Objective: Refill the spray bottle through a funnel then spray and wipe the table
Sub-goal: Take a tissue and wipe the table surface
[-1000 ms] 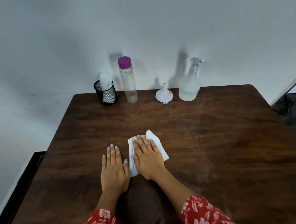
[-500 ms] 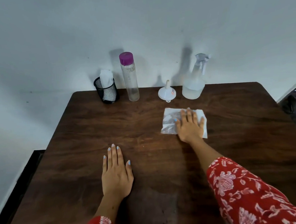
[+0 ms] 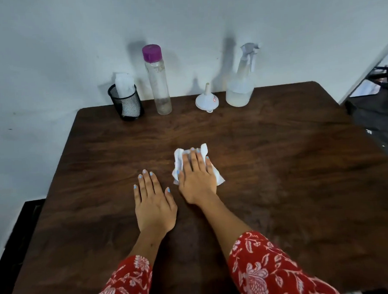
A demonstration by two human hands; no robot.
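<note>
While four things are standing in a row along the table's far edge in the upper half of the frame, nothing is lying between them and the hands. From left to right they are a black mesh cup holding white tissue, a tall clear bottle with a purple cap, an upturned white funnel and the spray bottle. At centre frame the right hand is pressing flat on a crumpled white wipe, straight fingers close together, paper showing past fingertips and both sides. Just left, the left hand is resting flat, fingers slightly spread.
</note>
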